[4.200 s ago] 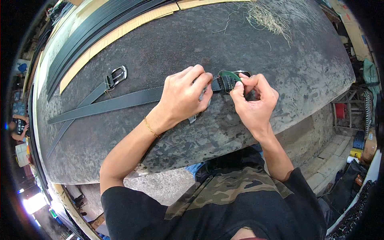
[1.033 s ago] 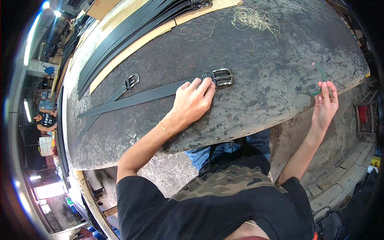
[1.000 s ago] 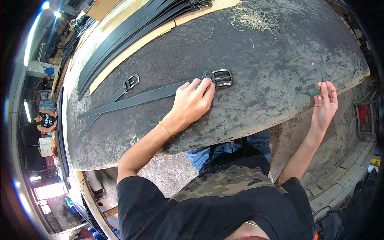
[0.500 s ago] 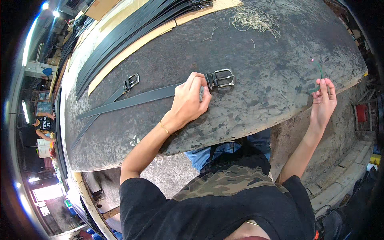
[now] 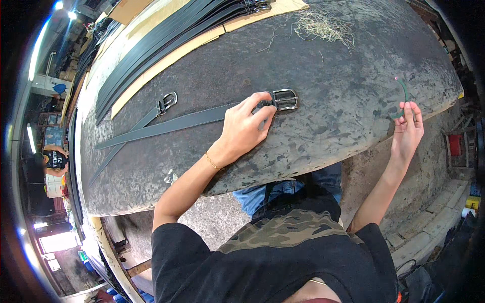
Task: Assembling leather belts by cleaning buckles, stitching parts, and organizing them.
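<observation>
A dark leather belt with pale edge stitching lies across the worn black tabletop. Its metal buckle points right. My left hand is closed on the belt just behind the buckle, fingers bent over the strap; the part under them is hidden. Off to the right, over the table's near edge, my right hand pinches a thin curved piece of green mosquito coil, whose tip glows pinkish. A second belt crosses under the first, its buckle toward the far side.
Many black belts lie stacked on cardboard at the far left. A tangle of pale thread sits at the far edge. Another person is at the left, well away. A red object stands beyond the right side.
My left hand has shifted slightly right and closer to the buckle, and the buckle has turned a little. The right hand with the coil has barely moved.
</observation>
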{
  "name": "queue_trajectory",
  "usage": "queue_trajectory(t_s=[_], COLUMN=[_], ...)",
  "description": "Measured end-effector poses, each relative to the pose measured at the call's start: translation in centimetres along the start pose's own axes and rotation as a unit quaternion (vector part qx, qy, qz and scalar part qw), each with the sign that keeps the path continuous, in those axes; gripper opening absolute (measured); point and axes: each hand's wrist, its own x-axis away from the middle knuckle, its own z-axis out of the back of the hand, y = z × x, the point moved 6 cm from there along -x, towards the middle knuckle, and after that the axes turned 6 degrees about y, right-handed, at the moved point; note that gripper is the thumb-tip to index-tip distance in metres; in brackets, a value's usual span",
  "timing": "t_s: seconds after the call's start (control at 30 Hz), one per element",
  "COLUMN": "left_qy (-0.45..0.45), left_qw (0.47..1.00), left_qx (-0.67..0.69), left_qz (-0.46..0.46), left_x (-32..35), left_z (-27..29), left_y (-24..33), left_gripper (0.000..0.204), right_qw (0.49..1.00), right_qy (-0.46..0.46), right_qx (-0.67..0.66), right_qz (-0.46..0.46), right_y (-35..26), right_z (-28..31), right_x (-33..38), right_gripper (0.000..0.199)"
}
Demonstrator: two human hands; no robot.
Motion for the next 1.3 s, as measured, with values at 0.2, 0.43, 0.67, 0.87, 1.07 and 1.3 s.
queue_trajectory(t_s=[0.2, 0.43, 0.67, 0.87, 1.07, 1.3], left_qy=[-0.011, -0.003, -0.052, -0.082, -0.027, -0.102], left_qw=[0.999, 0.998, 0.99, 0.984, 0.994, 0.992], left_qx=[0.03, 0.056, 0.116, 0.151, 0.091, -0.036], left_qz=[-0.002, -0.029, -0.068, -0.045, 0.054, 0.067], left_x=[0.7, 1.2, 1.1, 1.1, 0.9, -0.8], left_z=[0.2, 1.3, 1.3, 1.6, 1.1, 0.5], left_y=[-0.4, -0.4, 0.1, 0.2, 0.1, 1.4], left_gripper=[0.025, 0.027, 0.025, 0.02, 0.016, 0.015], right_qw=[1.0, 0.987, 0.962, 0.924, 0.919, 0.914], right_qy=[-0.006, -0.127, -0.178, -0.166, -0.164, -0.146], right_qx=[0.005, 0.029, -0.071, -0.134, -0.173, -0.192], right_qz=[-0.027, -0.09, -0.192, -0.316, -0.314, -0.326], right_y=[-0.1, 2.4, 5.1, 7.4, 7.5, 7.6], right_z=[-2.6, -10.9, -14.6, -16.4, -16.5, -16.1], right_x=[1.4, 5.6, 9.5, 12.6, 12.6, 12.1], right_gripper=[0.023, 0.028, 0.022, 0.011, 0.013, 0.014])
